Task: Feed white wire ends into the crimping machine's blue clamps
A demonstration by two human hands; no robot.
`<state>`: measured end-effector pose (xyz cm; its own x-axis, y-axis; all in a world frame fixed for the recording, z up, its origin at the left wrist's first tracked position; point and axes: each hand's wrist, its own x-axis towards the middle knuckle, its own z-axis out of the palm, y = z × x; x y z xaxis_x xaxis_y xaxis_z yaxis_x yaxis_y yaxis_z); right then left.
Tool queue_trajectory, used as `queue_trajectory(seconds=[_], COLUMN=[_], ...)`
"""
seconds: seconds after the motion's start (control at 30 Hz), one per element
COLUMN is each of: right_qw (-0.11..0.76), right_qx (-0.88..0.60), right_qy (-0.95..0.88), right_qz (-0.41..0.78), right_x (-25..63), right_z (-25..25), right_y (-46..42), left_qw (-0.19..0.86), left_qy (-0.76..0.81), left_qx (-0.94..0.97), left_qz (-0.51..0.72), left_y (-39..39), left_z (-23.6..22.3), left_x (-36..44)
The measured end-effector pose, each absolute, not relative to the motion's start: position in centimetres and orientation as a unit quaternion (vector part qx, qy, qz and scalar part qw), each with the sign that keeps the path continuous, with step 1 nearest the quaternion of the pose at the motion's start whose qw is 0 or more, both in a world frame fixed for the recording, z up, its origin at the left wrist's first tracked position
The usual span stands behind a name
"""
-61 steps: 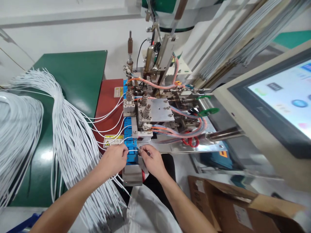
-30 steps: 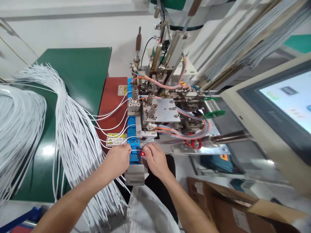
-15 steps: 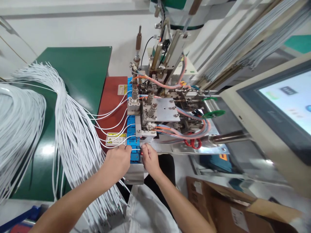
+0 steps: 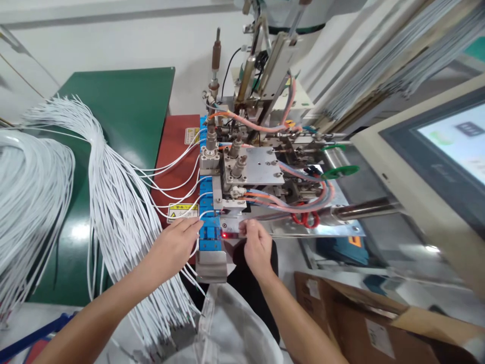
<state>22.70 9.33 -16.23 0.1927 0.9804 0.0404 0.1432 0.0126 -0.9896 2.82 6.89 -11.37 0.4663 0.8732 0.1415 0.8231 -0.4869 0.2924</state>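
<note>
My left hand (image 4: 172,247) lies with its fingers stretched out toward the blue clamp strip (image 4: 209,230) of the wire machine (image 4: 250,172), touching the white wires (image 4: 178,192) that run into it. My right hand (image 4: 257,247) sits just right of the strip, below the machine's steel plate (image 4: 303,230). Its fingers are curled together, and what they pinch, if anything, is too small to see. A red light (image 4: 224,235) glows between my two hands.
A thick bundle of white wires (image 4: 113,202) drapes over the green table (image 4: 125,111) at the left. A touchscreen panel (image 4: 435,151) stands at the right. An open cardboard box (image 4: 364,318) sits at the lower right, and a clear plastic bag (image 4: 235,333) lies below my hands.
My right hand has moved right, away from the blue strip, to under the steel plate. My left hand's fingers have straightened out along the wires. The view has shifted slightly.
</note>
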Motion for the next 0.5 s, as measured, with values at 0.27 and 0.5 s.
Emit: queue_trajectory(seconds=[0.27,0.5], right_qw=[0.485,0.32], right_qx=[-0.476,-0.36], right_qy=[-0.631,-0.836], right_qz=[0.374,0.264], right_x=[23.7,22.6], right_z=[-13.4,-13.4], right_y=[6.1,1.0], left_qw=[0.028,-0.017], left_qy=[0.58,0.846], left_qx=[0.775,0.458], left_qz=[0.247,0.271], left_y=[7.0,14.0], left_z=[-10.2,-9.8], left_x=[-3.4,-13.9])
